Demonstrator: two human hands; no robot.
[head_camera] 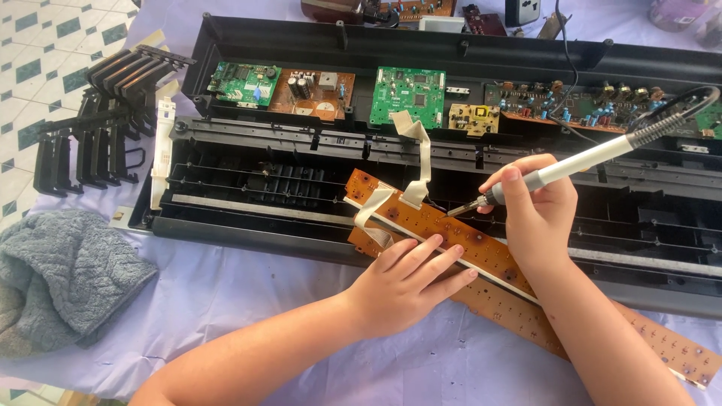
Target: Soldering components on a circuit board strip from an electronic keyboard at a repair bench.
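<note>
Nearest us, our left hand (pixel 406 282) lies flat, fingers spread, pinning the long brown circuit board (pixel 459 240). At two o'clock, our right hand (pixel 534 218) pinches a soldering iron (pixel 556 169), tip on the board. If it lingers or slips, we risk scorching the white ribbon cable (pixel 417 162) or our fingers.

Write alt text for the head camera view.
A right hand holds a soldering iron to a long brown circuit board, steadied by the left hand, across an opened black keyboard chassis.

Ribbon cable (pixel 418 162) perhaps crowds iron tip (pixel 456 211).
</note>
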